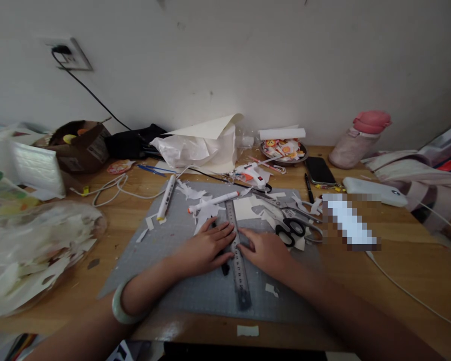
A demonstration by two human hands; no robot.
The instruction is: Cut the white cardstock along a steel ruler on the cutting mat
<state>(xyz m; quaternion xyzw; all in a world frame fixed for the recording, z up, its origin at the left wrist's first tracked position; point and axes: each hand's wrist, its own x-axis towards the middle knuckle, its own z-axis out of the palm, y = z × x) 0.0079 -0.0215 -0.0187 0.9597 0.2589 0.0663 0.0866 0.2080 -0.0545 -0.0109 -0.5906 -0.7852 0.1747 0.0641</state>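
A metal ruler [238,265] lies lengthwise on the grey cutting mat [195,296]. My left hand [208,248] rests flat from the left, its stretched fingertips reaching the ruler's left edge. Partly covered by this hand is a slim black object [225,269]; its kind is hidden. On the other side, my right hand [266,253] has thumb and forefinger extended and apart at the ruler's right edge, with its other fingers mostly hidden. Scissors with black handles [291,230] lie beyond the right hand. A white marker [214,201] and cut paper scraps [250,208] surround the ruler's far end.
A white pen-like device [166,198] with a cable lies on the mat's left. Behind are a glue gun [252,175], a bowl of wrapped sweets [285,150] and a phone [320,171]. A pink-lidded bottle [357,140] stands right; a plastic bag [41,250] lies left.
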